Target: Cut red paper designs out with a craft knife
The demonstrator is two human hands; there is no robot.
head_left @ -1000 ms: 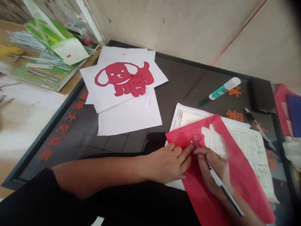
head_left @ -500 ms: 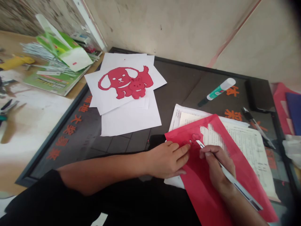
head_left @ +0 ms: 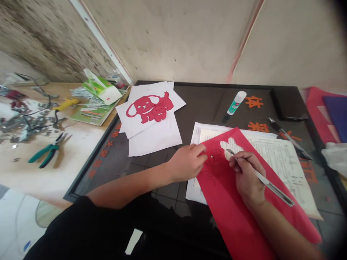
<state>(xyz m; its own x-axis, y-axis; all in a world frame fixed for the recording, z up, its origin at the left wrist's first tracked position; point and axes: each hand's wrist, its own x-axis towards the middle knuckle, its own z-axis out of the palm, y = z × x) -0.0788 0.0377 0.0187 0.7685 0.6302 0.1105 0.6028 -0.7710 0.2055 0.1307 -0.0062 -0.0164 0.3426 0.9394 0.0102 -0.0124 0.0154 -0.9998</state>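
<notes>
Head view

Right hand: holds a craft knife like a pen, fingers pinching the barrel, with the tip on the red paper sheet at the edge of a cut-out opening. This low, close grip looks chosen for fine control.

Left hand: fingers lie close together, pressed on the sheet near small outlined shapes, apparently pinning it beside the blade.

Red paper sheet: lies slanted under both hands on a stack of printed pages, probably padding the desk.

Paper-cut dog: red, on white paper sheets, beyond the left hand and well apart, seemingly kept out of the working area.

Nearby: glue stick upright-tilted on the desk; green-handled pliers on the wooden surface to the left.
</notes>
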